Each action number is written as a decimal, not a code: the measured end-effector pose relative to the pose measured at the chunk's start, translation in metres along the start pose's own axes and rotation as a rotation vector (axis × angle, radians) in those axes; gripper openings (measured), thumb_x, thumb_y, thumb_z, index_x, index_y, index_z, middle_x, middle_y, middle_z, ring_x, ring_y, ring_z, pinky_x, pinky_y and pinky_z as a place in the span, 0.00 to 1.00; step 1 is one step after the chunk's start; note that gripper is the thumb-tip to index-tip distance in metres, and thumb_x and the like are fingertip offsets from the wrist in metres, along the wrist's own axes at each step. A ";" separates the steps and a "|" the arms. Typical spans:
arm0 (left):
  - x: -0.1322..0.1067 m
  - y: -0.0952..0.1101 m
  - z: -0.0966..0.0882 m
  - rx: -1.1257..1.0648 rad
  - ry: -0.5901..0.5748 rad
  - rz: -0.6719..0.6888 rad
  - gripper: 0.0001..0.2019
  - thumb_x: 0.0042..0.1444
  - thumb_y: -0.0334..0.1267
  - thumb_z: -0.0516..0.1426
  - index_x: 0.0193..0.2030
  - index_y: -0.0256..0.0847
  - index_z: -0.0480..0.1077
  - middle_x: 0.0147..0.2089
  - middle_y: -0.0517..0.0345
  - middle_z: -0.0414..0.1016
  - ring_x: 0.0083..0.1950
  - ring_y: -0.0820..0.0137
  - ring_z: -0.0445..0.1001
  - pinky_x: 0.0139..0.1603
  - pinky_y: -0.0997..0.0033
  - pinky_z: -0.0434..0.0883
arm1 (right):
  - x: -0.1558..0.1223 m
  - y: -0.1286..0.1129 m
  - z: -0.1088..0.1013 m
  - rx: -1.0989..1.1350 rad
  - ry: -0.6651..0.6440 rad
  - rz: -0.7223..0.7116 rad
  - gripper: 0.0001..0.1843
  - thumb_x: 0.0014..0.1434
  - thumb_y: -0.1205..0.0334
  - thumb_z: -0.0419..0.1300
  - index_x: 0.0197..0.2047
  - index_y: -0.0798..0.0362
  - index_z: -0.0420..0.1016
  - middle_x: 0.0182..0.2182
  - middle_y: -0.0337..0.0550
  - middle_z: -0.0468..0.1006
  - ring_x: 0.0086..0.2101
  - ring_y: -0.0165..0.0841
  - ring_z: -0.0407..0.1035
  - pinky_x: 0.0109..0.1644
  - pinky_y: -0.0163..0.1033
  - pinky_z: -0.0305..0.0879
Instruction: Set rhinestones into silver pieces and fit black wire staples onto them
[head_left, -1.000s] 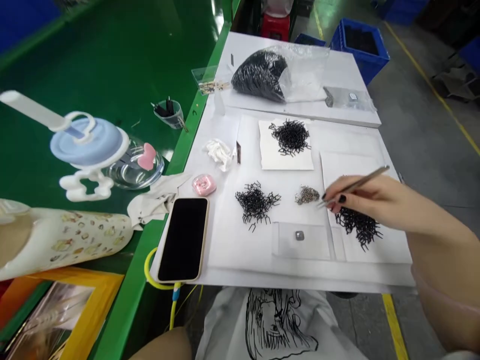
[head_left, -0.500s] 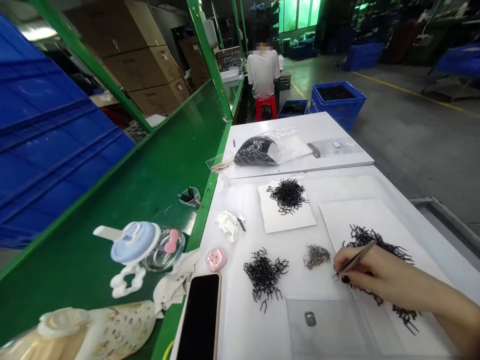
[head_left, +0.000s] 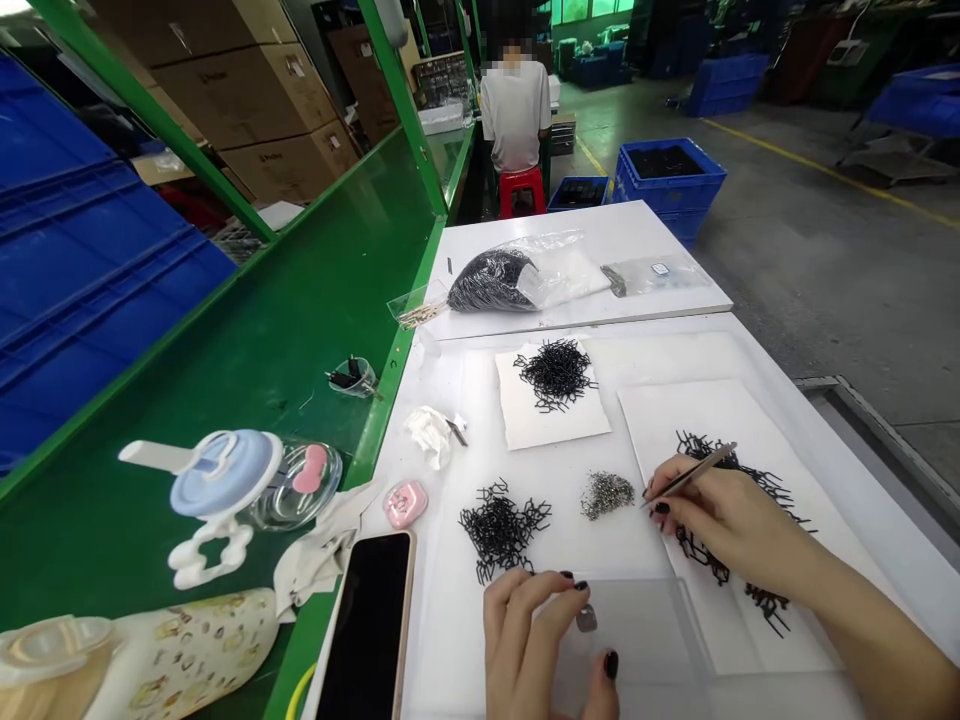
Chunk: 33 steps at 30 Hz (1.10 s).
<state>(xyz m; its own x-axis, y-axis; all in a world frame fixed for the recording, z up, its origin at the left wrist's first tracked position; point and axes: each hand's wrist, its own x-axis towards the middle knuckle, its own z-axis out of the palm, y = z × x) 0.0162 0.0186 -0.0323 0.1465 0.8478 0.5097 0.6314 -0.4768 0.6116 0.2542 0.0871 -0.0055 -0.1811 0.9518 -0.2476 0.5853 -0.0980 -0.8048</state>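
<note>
My right hand [head_left: 724,520] pinches metal tweezers [head_left: 690,476], tip pointing left toward a small grey pile of tiny parts [head_left: 606,493]. It rests over a heap of black pronged pieces [head_left: 739,520] on a white sheet. My left hand [head_left: 544,640] has its fingers curled at the near edge of the table, its fingertips at a small grey metal block [head_left: 586,620] on a clear plastic sheet [head_left: 645,630]. Another black pile [head_left: 501,525] lies just beyond the left hand. A third black pile [head_left: 556,373] sits on paper farther back.
A phone [head_left: 369,630] lies face up at the left table edge, by a pink case [head_left: 405,503] and crumpled tissue [head_left: 430,434]. A bag of black parts [head_left: 495,279] sits at the back. Bottles and a lid [head_left: 225,480] rest on the green bench. A person sits ahead on a red stool [head_left: 523,188].
The view rose from looking straight down to looking forward. My left hand has come into view at the grey block. My right hand stays on the right pile with the tweezers.
</note>
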 end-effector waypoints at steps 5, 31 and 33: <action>-0.001 -0.005 0.003 -0.054 -0.030 0.004 0.15 0.58 0.25 0.52 0.51 0.39 0.68 0.47 0.46 0.71 0.51 0.56 0.66 0.53 0.52 0.66 | 0.000 0.006 0.009 0.049 0.104 0.033 0.10 0.68 0.53 0.47 0.42 0.49 0.65 0.34 0.44 0.82 0.38 0.39 0.80 0.43 0.45 0.77; 0.018 -0.008 -0.014 -0.122 -0.175 0.019 0.12 0.58 0.23 0.57 0.45 0.40 0.72 0.45 0.50 0.74 0.51 0.61 0.66 0.51 0.59 0.69 | -0.019 -0.007 0.012 0.323 0.062 -0.099 0.04 0.70 0.59 0.53 0.41 0.48 0.66 0.35 0.42 0.78 0.34 0.35 0.79 0.37 0.41 0.78; 0.019 -0.006 -0.011 -0.177 -0.165 0.010 0.10 0.58 0.24 0.58 0.44 0.40 0.73 0.44 0.51 0.75 0.49 0.62 0.68 0.51 0.58 0.69 | -0.028 -0.013 0.018 0.445 -0.042 -0.188 0.04 0.71 0.60 0.52 0.41 0.46 0.64 0.36 0.37 0.76 0.31 0.31 0.79 0.35 0.39 0.79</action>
<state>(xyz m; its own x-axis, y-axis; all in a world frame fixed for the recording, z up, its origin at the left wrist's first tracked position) 0.0067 0.0348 -0.0201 0.2834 0.8625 0.4194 0.4883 -0.5061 0.7109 0.2375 0.0567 0.0016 -0.2883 0.9533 -0.0895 0.1464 -0.0484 -0.9880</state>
